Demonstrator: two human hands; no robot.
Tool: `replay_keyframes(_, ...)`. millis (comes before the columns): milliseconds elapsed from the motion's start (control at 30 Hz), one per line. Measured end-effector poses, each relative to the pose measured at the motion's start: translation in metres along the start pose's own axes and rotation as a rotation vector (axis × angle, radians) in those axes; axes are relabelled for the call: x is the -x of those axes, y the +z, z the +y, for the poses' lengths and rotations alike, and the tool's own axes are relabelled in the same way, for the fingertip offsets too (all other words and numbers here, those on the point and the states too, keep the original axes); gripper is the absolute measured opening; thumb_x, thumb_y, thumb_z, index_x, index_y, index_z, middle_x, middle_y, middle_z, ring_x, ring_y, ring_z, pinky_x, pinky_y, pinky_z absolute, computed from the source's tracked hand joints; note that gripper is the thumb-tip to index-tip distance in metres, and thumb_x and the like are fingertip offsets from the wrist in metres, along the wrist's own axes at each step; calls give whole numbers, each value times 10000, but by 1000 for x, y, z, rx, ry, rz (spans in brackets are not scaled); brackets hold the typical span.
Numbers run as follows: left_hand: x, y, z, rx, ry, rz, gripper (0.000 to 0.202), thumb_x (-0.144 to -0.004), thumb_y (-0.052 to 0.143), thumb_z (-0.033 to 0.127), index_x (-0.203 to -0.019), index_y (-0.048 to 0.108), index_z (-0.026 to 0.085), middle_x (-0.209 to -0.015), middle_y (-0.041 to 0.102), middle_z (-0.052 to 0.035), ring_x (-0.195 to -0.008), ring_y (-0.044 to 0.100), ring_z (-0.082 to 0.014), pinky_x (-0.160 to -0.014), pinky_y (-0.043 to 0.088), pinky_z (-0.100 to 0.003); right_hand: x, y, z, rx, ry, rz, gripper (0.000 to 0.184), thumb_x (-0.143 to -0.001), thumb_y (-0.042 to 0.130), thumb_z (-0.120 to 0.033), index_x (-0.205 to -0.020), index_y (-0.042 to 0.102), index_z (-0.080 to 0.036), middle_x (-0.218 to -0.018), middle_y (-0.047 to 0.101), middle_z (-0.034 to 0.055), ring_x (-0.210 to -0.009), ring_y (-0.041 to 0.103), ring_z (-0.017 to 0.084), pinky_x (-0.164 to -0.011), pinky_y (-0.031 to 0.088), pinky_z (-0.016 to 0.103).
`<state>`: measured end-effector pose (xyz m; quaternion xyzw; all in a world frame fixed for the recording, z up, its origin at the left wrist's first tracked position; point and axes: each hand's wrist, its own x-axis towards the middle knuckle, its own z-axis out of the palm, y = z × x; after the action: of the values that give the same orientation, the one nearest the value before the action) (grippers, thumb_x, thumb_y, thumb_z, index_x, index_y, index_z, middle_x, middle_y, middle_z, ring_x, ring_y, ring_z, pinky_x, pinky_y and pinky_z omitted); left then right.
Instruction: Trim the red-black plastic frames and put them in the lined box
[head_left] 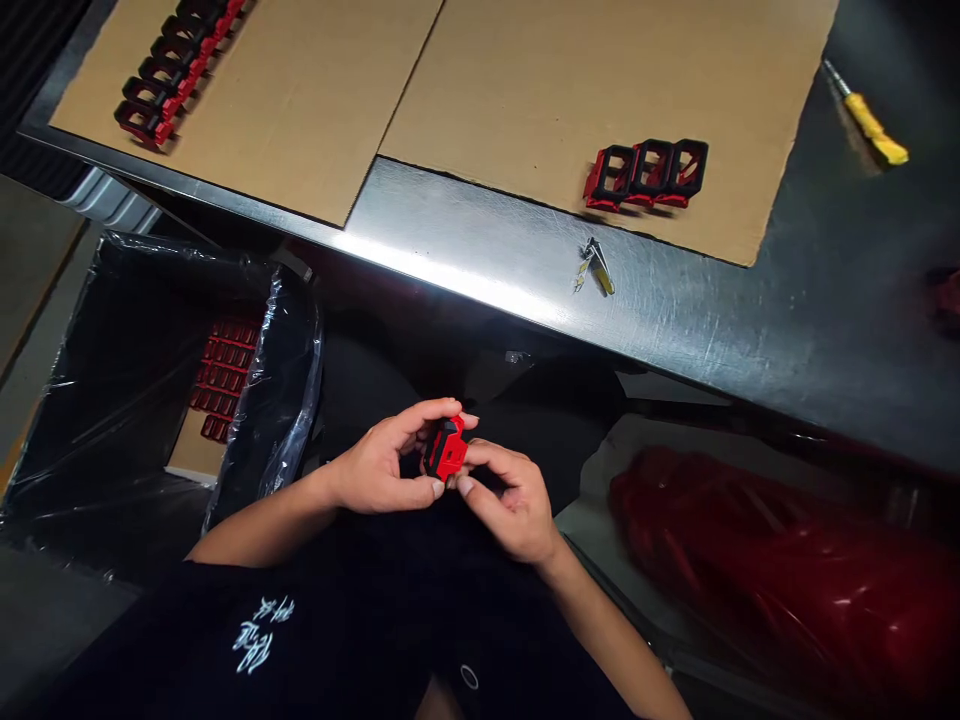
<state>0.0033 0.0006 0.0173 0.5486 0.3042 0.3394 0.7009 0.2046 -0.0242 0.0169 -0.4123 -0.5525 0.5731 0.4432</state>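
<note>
My left hand (382, 462) and my right hand (510, 502) meet in front of my chest, both gripping a small red-and-black plastic part (446, 449) between fingers and thumbs. My fingers hide part of it, and its exact shape cannot be seen. On the cardboard, several matching red-and-black plastic frames (646, 175) stand joined in a short row, and a longer row (176, 70) lies at the far left. Both rows are out of reach of my fingers.
A steel table (480, 260) partly covered by cardboard sheets (525, 100) runs ahead of me. A yellow-handled screwdriver (874, 125) and a small metal tool (596, 268) lie on it. A box lined with black plastic (97, 400) holds red parts at left; a red plastic bag (772, 570) lies at right.
</note>
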Motion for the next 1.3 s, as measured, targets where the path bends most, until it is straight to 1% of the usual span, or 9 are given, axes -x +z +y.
replay_keyframes(167,2,2,1,-35,-74,-21,784,-807,700,103,-1516,440,315,-1475,597,-142,-1223,692,-276,-979,599,-377,4,-6,1,-342,218,21,175,-917,677,-324,-1048,762,-245,-752,726,6,-705,675,160,-727,562,296)
replay_keyframes(333,1,4,3,-140,-106,-17,745,-805,671,124,-1501,453,277,-1419,616,-145,-1177,705,-280,-991,603,-425,4,0,1,-334,350,46,255,-829,802,-450,-932,750,-222,-710,659,-5,-636,616,151,-642,541,290)
replay_keyframes(567,0,3,5,-447,-17,-30,764,-753,675,127,-1478,476,268,-1400,618,-120,-1286,627,-294,-1104,541,-487,-3,5,-1,-172,318,110,330,-836,804,-447,-668,679,-192,-554,557,-37,-515,491,107,-518,439,243)
replay_keyframes(733,1,2,0,-464,27,-32,789,-747,676,134,-1492,457,274,-1394,620,-120,-1275,632,-287,-1108,533,-476,-3,4,4,-265,221,130,552,-1036,498,-499,-620,683,-188,-536,619,14,-538,583,142,-615,520,293)
replay_keyframes(867,3,1,-1,-468,11,-22,849,-759,675,126,-1542,389,283,-1437,606,-124,-1300,627,-287,-1121,522,-487,0,3,5,-274,175,101,291,-950,662,-458,-866,765,-199,-603,663,-1,-558,595,143,-599,527,280)
replay_keyframes(1033,5,0,0,-434,34,-2,862,-778,667,113,-1563,358,291,-1458,593,-126,-1303,621,-281,-1093,535,-472,1,2,-1,-108,161,106,108,-886,741,-298,-840,766,-204,-679,706,12,-582,613,139,-585,517,269)
replay_keyframes(1167,3,0,-2,-242,1,146,659,-860,682,233,-1484,474,265,-1414,626,-139,-1152,682,-243,-898,597,-358,-1,1,-3,23,13,110,59,-890,719,-198,-871,773,-216,-700,721,20,-609,633,150,-603,528,289)
replay_keyframes(1267,1,-2,-3,-196,-59,392,285,-967,605,377,-1177,689,204,-1237,714,-121,-1011,706,-210,-844,589,-338,-1,1,-3,92,-93,109,103,-888,716,-145,-909,783,-221,-696,731,23,-603,638,151,-592,531,293)
replay_keyframes(1300,1,-3,-3,-218,-91,457,276,-993,568,408,-1041,726,186,-1150,736,-111,-957,706,-200,-835,585,-340,-1,1,-3,110,-116,107,111,-886,718,-135,-907,785,-221,-693,734,25,-603,643,153,-588,534,295)
